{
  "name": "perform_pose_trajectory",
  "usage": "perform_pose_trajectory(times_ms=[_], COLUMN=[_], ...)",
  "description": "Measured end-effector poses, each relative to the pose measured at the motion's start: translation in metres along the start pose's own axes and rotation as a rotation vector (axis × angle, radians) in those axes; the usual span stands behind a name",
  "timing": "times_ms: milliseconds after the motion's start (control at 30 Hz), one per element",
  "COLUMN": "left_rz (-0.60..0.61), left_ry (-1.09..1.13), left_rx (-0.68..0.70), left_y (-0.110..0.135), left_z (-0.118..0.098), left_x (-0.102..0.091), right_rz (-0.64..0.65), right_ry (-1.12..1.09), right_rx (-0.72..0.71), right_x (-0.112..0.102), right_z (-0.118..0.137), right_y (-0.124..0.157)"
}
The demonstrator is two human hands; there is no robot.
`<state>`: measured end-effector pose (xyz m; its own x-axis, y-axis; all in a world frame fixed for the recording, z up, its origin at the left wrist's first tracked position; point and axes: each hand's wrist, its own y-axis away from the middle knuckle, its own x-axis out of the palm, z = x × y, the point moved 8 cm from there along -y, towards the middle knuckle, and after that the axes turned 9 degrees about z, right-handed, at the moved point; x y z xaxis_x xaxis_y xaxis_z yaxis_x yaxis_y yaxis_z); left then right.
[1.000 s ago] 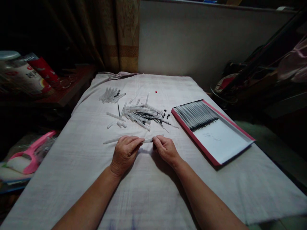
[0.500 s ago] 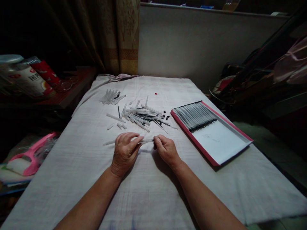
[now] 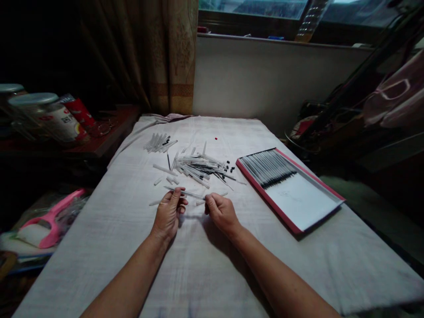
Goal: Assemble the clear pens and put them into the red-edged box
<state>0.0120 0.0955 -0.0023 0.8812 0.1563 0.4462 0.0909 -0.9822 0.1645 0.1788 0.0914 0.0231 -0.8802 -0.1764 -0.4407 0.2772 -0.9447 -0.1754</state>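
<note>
A thin see-through pen [image 3: 194, 194] is stretched between both hands, just above the cloth. My left hand [image 3: 168, 214] pinches it between thumb and forefinger, the other fingers curled loosely. At its right end, the closed fingers of my right hand [image 3: 221, 213] grip it and hide the tip. Beyond the hands lies a loose pile of pen barrels and dark refills [image 3: 202, 167]. Small black plugs [image 3: 231, 168] are scattered to its right. Short see-through pieces [image 3: 172, 180] lie nearer my left hand. More pen parts rest on the cloth behind both hands.
A pink-edged box [image 3: 288, 221] on the right holds a row of pens [image 3: 270, 167]. See-through pen caps [image 3: 157, 142] are heaped at the back left, and a tiny red piece [image 3: 216, 138] lies further back. Jars [image 3: 62, 121] stand on a side table.
My left hand has turned from palm-down to a thumb-and-finger pinch, baring more of the pen. My right hand has come slightly left. The camera view has tilted up.
</note>
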Motion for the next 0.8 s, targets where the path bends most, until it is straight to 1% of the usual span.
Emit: perform_pose_trajectory(times_ms=[67, 133, 233, 300, 367, 467, 533, 600, 667, 733, 800], left_rz=[-0.021, -0.064, -0.113, -0.104, -0.077, -0.041, -0.031, -0.023, -0.006, 0.033, 0.086], left_ry=[0.025, 0.037, -0.005, -0.054, -0.113, -0.183, -0.204, -0.225, -0.265, -0.348, -0.509], left_rx=[0.060, 0.145, 0.242, 0.241, 0.223, 0.196, 0.176, 0.159, 0.146, 0.153, 0.197], left_y=[-0.004, -0.009, -0.014, -0.016, -0.017, -0.017, -0.018, -0.018, -0.018, -0.017, -0.014], left_z=[-0.010, -0.022, -0.034, -0.034, -0.032, -0.029, -0.027, -0.026, -0.025, -0.025, -0.025], left_x=[-0.007, -0.017, -0.033, -0.037, -0.036, -0.032, -0.030, -0.030, -0.029, -0.026, -0.020], right_rz=[0.099, 0.171, 0.190, 0.225, 0.276, 0.329, 0.350, 0.337, 0.291, 0.239, 0.189], right_ry=[-0.001, 0.069, 0.342, 0.536, 0.673, 0.796, 0.834, 0.829, 0.764, 0.617, 0.370], right_rx=[0.025, 0.040, 0.042, 0.030, 0.022, 0.053, 0.083, 0.115, 0.134, 0.128, 0.112], right_x=[0.007, 0.011, 0.016, 0.029, 0.046, 0.068, 0.074, 0.072, 0.061, 0.045, 0.026], right_z=[0.000, 0.003, 0.013, 0.020, 0.026, 0.028, 0.027, 0.024, 0.019, 0.013, 0.004], right_y=[-0.011, -0.027, -0.058, -0.078, -0.094, -0.108, -0.113, -0.114, -0.112, -0.104, -0.090])
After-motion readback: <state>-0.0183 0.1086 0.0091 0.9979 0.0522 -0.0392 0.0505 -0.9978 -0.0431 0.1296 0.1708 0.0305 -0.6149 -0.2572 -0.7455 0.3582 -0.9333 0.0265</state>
